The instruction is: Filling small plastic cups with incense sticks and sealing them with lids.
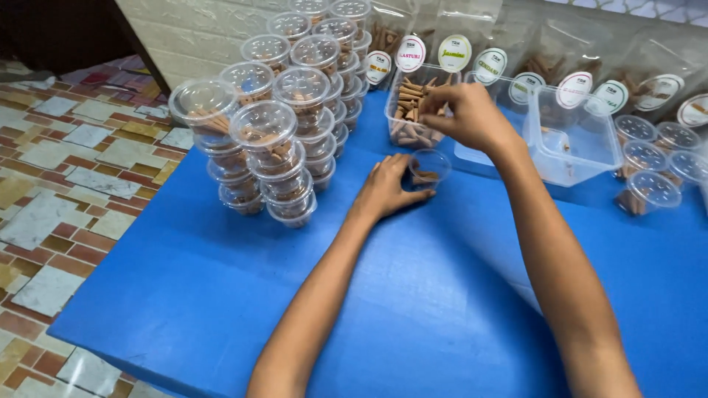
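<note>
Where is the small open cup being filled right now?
In the head view, the small clear cup stands on the blue table, steadied by the left hand, just in front of the cone-filled tub.

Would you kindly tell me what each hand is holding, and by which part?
The left hand steadies the small clear plastic cup by its side. The right hand pinches brown cone-shaped sticks; the exact grip is unclear.
</note>
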